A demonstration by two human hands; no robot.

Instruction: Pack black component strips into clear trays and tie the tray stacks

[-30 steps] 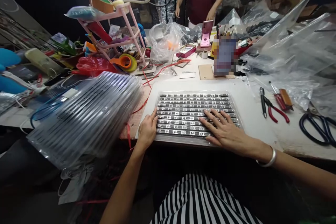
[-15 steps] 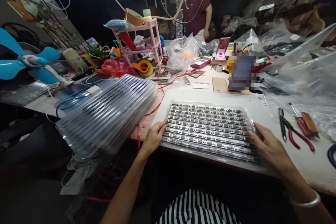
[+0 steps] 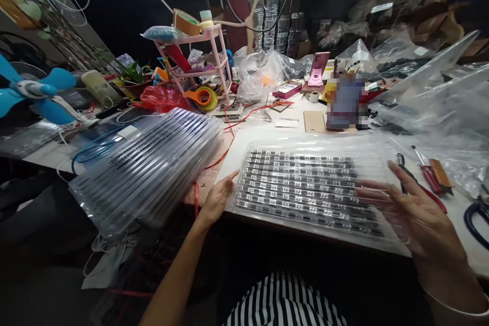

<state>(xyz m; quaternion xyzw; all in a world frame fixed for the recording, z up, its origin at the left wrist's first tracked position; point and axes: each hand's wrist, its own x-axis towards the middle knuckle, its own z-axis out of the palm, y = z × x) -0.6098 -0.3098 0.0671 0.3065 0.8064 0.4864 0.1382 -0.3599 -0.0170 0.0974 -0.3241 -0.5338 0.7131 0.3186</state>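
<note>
A clear plastic tray (image 3: 298, 188) lies on the white work surface in front of me, with rows of dark strips bearing shiny metal pieces in it. Clear plastic also reaches past the rows on the right; whether it is a lid or part of the tray I cannot tell. My left hand (image 3: 218, 197) pinches the tray's left edge. At the right edge, my right hand (image 3: 416, 209) has its fingers spread, some blurred or seen through the plastic. To the left leans a stack of clear plastic trays (image 3: 148, 168).
Pliers (image 3: 431, 194), a red-handled screwdriver (image 3: 430, 177) and dark-handled scissors (image 3: 476, 224) lie on the right. Behind are a pink rack (image 3: 217, 61), a phone on a pink stand (image 3: 316, 74) and crumpled plastic bags. A blue fan (image 3: 34, 89) stands left. A person (image 3: 239, 15) is at the back.
My right hand has let go of the tray's right edge and moved rightward, fingers spreading. Clear plastic now shows wider over the right side. The person behind has shifted left in view.
</note>
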